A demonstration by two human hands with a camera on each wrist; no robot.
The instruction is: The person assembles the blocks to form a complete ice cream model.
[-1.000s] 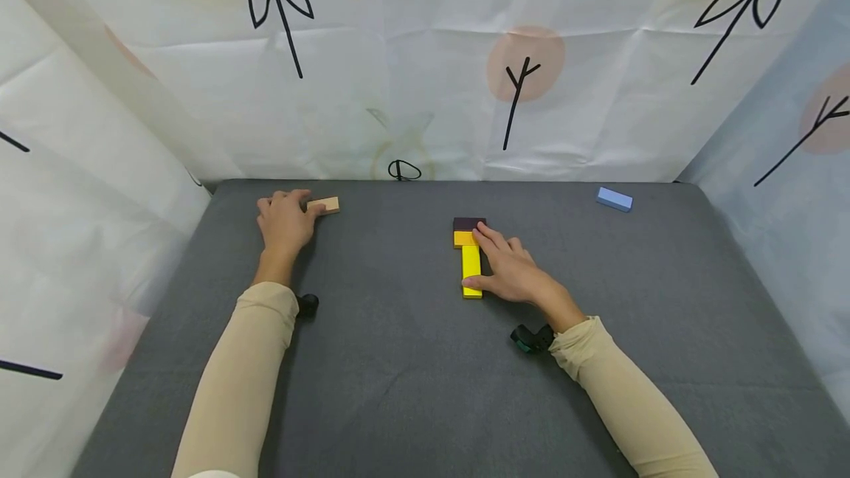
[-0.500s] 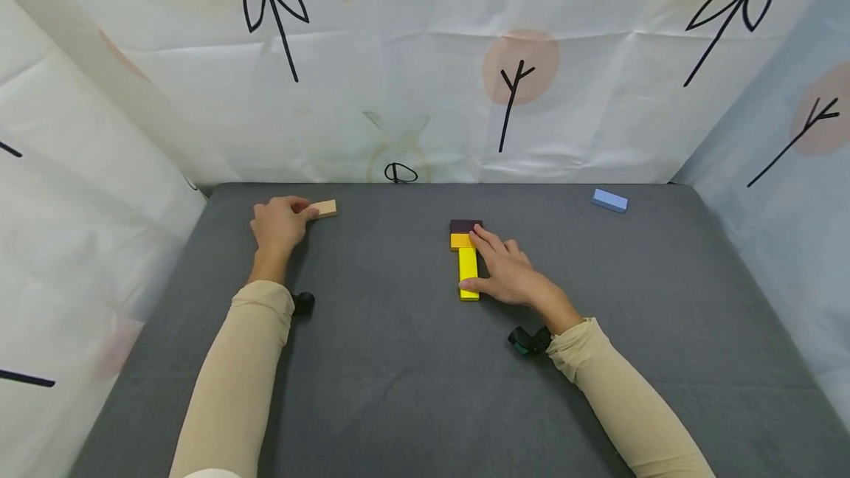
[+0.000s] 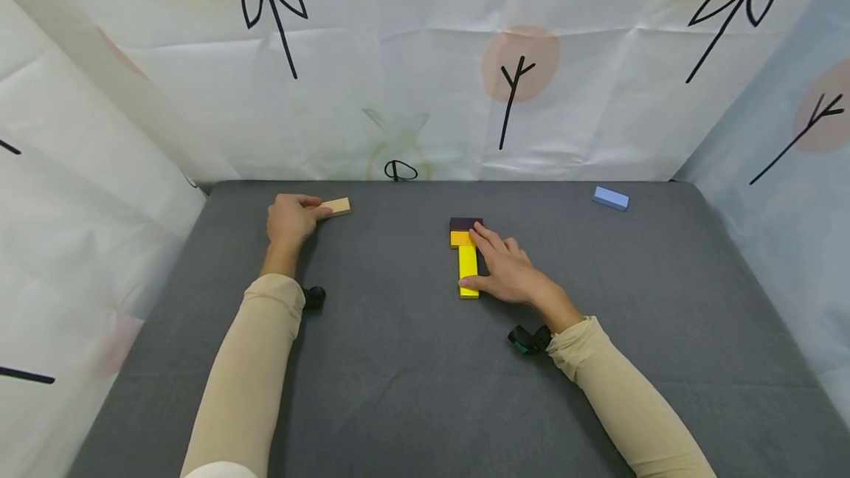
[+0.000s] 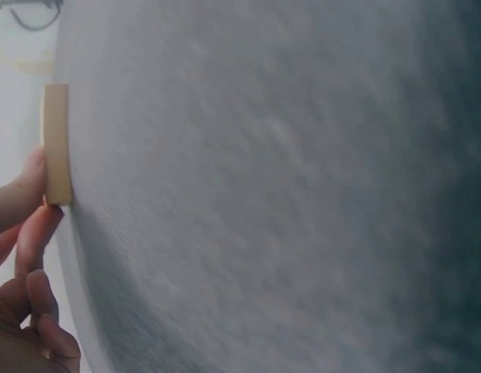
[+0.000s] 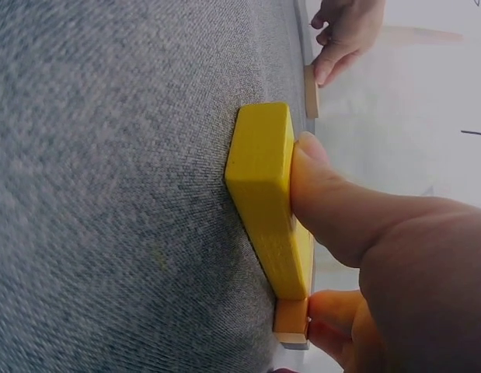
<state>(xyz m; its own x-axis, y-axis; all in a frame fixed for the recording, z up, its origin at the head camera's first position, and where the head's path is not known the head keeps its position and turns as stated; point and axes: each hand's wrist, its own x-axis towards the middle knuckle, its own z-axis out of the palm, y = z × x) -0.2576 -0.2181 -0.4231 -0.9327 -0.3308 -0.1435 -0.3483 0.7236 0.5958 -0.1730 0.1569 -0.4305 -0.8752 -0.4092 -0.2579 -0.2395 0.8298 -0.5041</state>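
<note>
- Five rectangular blocks were in view, one each of tan, yellow, orange, dark purple and blue, on a single grey cloth-covered counter point(image 3: 398, 404).
- The left hand point(image 3: 289, 222), one of two bare hands, pinched the tan block point(image 3: 339, 206) by one end between thumb and fingers, near the counter's far left corner.
- The right hand point(image 3: 508, 271) had its fingers extended, not curled: its thumb rested on the near end of the yellow block point(image 3: 468, 265), its fingertips at the orange block point(image 3: 460, 239) and the dark purple block point(image 3: 465, 224).
- Those three blocks made a T shape: the yellow one pointed towards the person, its far end against the orange one, with the dark purple one just behind, both crosswise.
- The one blue block point(image 3: 610, 198) lay apart at the far right, slightly angled.
- Two beige sleeves point(image 3: 242, 367) showed, with two black devices point(image 3: 314, 298), one at each wrist.
</note>
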